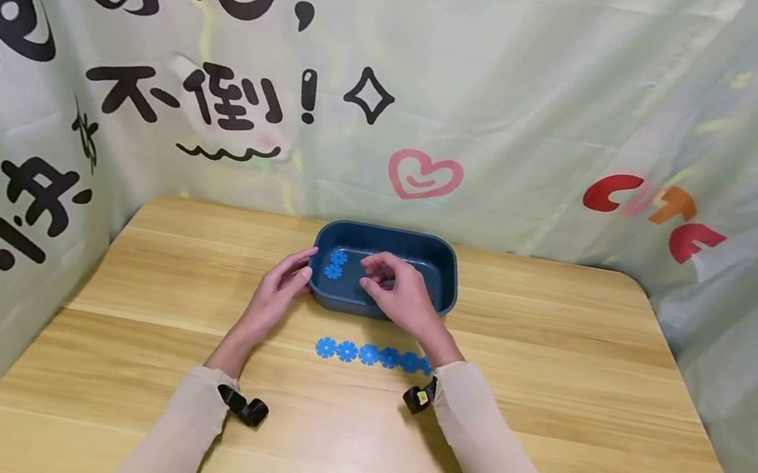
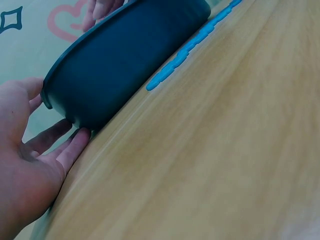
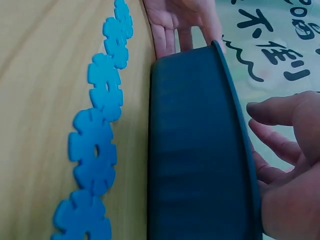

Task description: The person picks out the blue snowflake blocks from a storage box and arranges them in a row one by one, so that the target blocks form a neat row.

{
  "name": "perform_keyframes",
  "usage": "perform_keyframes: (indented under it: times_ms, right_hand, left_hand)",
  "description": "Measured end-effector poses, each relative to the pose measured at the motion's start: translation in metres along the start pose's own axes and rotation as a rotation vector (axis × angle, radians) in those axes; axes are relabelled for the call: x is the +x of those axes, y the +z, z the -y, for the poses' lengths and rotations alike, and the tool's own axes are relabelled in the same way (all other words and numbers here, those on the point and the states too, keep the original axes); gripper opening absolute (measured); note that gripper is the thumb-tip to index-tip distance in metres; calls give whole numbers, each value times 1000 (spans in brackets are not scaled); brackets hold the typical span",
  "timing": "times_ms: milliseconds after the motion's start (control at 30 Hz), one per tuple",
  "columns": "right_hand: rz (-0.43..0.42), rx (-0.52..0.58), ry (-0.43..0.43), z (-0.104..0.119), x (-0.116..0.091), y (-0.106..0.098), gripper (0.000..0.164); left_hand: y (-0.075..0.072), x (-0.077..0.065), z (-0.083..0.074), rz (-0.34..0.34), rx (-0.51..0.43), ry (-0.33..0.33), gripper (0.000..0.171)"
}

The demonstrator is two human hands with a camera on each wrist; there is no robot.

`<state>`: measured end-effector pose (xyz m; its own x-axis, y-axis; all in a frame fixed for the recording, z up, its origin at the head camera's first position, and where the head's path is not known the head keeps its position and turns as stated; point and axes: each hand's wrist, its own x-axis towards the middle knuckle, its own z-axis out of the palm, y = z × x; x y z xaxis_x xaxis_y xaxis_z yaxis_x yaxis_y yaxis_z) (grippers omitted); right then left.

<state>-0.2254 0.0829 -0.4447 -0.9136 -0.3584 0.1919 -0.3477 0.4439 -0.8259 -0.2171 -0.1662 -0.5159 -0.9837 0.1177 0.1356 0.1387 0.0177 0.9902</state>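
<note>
A dark blue plastic bin (image 1: 345, 306) sits toward the back of the table. My left hand (image 1: 273, 294) rests against its left end, with the thumb at the rim and the fingertips low on the wall in the left wrist view. My right hand (image 1: 404, 298) is over the inside of the bin, its fingers loosely bent and apart from the thumb, and nothing shows between them. Two blue snowflake-shaped plastic discs (image 1: 334, 272) lie inside at the left. In front of the bin, several more such discs form a row of linked snowflake discs (image 3: 95, 150).
The wooden table (image 1: 326, 447) extends toward me and to both sides. A pale printed curtain (image 1: 523, 110) hangs close behind the bin and along the sides. Each sleeve carries a small black camera (image 1: 252, 412) at the wrist.
</note>
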Motion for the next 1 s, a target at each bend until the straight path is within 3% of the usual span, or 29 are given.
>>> perform_keyframes:
  times_ms: [500,1000]
  right_hand:
    - [109,-103,70,-10,42,15,27]
    - [251,-187,64,-16,66,38,27]
  left_hand:
    - [-2,3,-1,33,-33,-47,47]
    - [-2,-1,1,24,-41,21,49]
